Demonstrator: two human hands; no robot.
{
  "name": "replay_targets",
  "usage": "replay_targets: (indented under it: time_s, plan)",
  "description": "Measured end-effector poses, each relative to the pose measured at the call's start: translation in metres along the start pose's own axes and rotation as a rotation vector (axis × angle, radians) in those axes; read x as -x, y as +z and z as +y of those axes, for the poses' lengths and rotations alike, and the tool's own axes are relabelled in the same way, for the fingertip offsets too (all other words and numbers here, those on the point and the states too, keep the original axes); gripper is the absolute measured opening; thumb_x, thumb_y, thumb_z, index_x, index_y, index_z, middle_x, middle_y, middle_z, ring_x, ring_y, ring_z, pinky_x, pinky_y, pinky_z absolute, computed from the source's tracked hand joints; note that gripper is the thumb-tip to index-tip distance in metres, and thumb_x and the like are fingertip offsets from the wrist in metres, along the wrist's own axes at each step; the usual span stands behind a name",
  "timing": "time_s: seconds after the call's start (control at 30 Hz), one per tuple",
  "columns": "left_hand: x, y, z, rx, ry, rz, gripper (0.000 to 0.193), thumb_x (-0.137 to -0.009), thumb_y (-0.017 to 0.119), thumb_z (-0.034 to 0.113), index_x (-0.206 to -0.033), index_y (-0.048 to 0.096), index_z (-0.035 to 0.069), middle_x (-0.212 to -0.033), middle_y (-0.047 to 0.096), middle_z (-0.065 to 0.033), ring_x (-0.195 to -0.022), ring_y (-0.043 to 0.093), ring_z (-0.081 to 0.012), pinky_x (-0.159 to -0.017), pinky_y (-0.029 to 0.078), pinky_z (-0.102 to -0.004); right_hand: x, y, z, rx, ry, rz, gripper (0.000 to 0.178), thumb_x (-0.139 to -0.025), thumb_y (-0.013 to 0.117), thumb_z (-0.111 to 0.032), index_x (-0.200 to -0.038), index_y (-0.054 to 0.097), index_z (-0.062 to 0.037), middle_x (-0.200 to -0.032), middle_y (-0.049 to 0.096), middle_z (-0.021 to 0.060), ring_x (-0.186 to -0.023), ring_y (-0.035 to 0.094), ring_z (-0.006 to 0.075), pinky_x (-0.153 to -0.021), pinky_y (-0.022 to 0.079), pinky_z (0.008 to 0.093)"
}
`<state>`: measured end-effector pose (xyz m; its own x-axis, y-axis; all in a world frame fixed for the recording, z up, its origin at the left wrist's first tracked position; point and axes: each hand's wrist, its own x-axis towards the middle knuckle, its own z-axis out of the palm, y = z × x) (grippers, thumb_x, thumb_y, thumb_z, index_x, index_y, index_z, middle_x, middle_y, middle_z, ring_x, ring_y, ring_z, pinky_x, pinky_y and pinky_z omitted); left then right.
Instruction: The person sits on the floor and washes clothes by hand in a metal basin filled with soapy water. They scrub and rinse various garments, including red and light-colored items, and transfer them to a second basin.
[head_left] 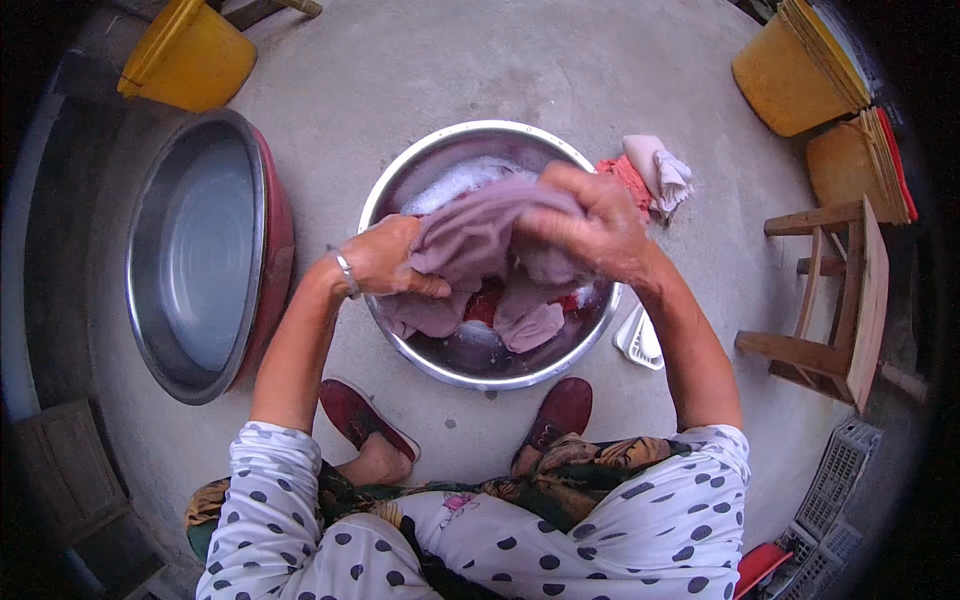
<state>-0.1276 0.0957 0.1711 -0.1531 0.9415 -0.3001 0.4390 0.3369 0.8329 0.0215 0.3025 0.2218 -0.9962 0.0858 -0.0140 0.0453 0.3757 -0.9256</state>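
Observation:
A steel basin (440,155) stands on the concrete floor in front of me, with soapy water and wet laundry in it. Both my hands grip a mauve cloth (470,240) above the basin. My left hand (385,258) clutches its left side. My right hand (590,225) bunches its right side, knuckles up. The cloth hangs down into the basin, where a red garment (483,303) shows underneath. A metal bangle sits on my left wrist.
A large metal tub (200,250) of clear water stands at the left. Pink and white cloths (650,172) lie beside the basin, a white soap dish (640,340) near its right rim. Yellow buckets (190,55) stand at the back, a wooden stool (835,300) at the right, and plastic crates (835,500) at the lower right.

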Motion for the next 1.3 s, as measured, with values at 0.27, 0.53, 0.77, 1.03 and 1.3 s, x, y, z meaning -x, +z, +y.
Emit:
replay_targets:
  time_s: [0.27, 0.53, 0.77, 1.03, 1.3]
  plan:
    - [0.005, 0.005, 0.000, 0.580, 0.094, 0.121, 0.041, -0.071, 0.062, 0.014, -0.109, 0.055, 0.001, -0.111, 0.055, -0.0081, -0.104, 0.051, -0.0184, -0.094, 0.037, -0.0303, 0.007, -0.014, 0.069, -0.337, 0.158, -0.088, 0.026, -0.067, 0.059, -0.016, -0.088, 0.061, -0.0011, -0.083, 0.057, -0.0020, -0.079, 0.052, 0.0090, -0.072, 0.042, 0.0258]
    - [-0.051, 0.089, -0.011, 1.768, -0.106, 0.343, 0.059, -0.078, 0.059, 0.050, -0.110, 0.049, 0.001, -0.107, 0.057, -0.0095, -0.099, 0.055, -0.0193, -0.087, 0.044, -0.0341, -0.010, 0.050, 0.105, -0.251, 0.094, 0.431, 0.024, -0.070, 0.048, -0.003, -0.090, 0.061, -0.0052, -0.083, 0.060, 0.0082, -0.074, 0.056, 0.0121, -0.069, 0.046, 0.0238]
    - [-0.062, 0.137, -0.022, 1.599, -0.252, 0.714, 0.047, -0.084, 0.048, 0.053, -0.095, 0.058, 0.009, -0.093, 0.060, -0.0069, -0.088, 0.060, -0.0189, -0.077, 0.050, -0.0324, -0.005, 0.117, 0.107, 0.608, -0.375, 0.208, 0.021, -0.077, 0.057, -0.024, -0.067, 0.055, -0.0065, -0.066, 0.057, 0.0124, -0.058, 0.058, 0.0274, -0.047, 0.046, 0.0355]
    - [-0.053, 0.129, -0.072, 2.000, 0.083, -0.144, 0.022, -0.087, 0.048, 0.027, -0.084, 0.058, 0.008, -0.089, 0.060, -0.0044, -0.081, 0.060, -0.0173, -0.071, 0.049, -0.0299, -0.005, 0.131, 0.081, 0.491, -0.479, 0.290, 0.020, -0.082, 0.052, -0.022, -0.068, 0.054, -0.0070, -0.060, 0.053, 0.0141, -0.054, 0.056, 0.0321, -0.052, 0.045, 0.0458]
    - [-0.047, 0.054, -0.006, 0.845, 0.064, -0.172, 0.036, -0.086, 0.052, 0.029, -0.108, 0.050, 0.001, -0.108, 0.055, -0.0054, -0.096, 0.052, -0.0128, -0.085, 0.039, -0.0262, -0.036, 0.023, 0.082, 0.031, 0.207, 0.123, 0.032, -0.077, 0.061, -0.034, -0.067, 0.061, -0.0034, -0.066, 0.059, 0.0085, -0.058, 0.054, 0.0172, -0.055, 0.044, 0.0323]
